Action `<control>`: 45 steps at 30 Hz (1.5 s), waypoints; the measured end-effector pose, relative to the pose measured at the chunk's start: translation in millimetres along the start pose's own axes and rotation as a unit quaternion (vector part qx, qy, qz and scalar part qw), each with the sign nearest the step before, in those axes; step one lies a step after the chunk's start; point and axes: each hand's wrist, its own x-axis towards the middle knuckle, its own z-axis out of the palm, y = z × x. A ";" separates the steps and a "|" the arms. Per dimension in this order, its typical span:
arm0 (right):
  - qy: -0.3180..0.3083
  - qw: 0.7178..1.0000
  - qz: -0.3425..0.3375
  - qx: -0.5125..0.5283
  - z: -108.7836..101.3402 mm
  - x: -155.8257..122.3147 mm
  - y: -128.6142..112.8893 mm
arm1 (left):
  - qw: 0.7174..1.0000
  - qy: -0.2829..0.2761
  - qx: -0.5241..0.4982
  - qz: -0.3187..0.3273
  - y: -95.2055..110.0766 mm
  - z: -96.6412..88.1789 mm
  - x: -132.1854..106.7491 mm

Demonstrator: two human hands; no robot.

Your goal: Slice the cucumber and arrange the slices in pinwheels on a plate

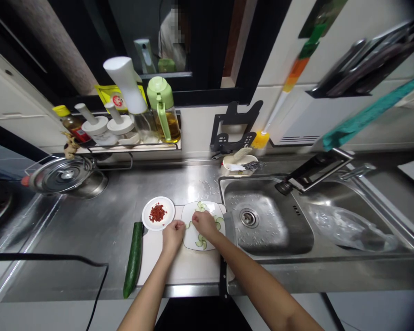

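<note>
A white squarish plate [189, 241] rests on a pale cutting board [189, 269], with fans of thin cucumber slices [200, 241] around its edge. My left hand [172, 235] is pinched at the plate's left rim, a thin green-edged cucumber slice at its fingertips. Over the plate's middle my right hand [205, 224] has its fingers closed; whatever they hold is hidden. Left of the plate stands a small white dish [145, 217] with chopped red bits [157, 213]. A whole cucumber [134, 259] lies along the board's left side. To the right is a knife [223, 276], handle towards me.
The steel sink [269, 225] begins just right of the board; a clear plastic bag [352, 227] lies in its second basin. A lidded pot [69, 177] stands at the back left, below a rack of seasoning jars and an oil bottle [163, 110]. A black cable [55, 257] crosses the left.
</note>
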 end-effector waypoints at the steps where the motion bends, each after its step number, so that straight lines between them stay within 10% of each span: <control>1: -0.001 1.000 -0.002 -0.013 1.2 1.6 -1.0 | 1.000 0.002 0.012 0.009 0.2 0.4 0.0; 15: 0.006 0.993 -0.044 -0.111 2.4 1.3 -4.8 | 0.985 0.070 0.123 0.102 -10.0 5.7 -0.5; 24: 0.024 0.981 -0.151 -0.122 3.4 -34.9 8.9 | 0.941 0.026 0.195 0.276 -12.5 -1.9 -21.2; 45: 0.027 0.964 -0.197 -0.174 14.9 -46.1 16.4 | 0.919 0.002 0.320 0.230 -7.6 9.1 -45.9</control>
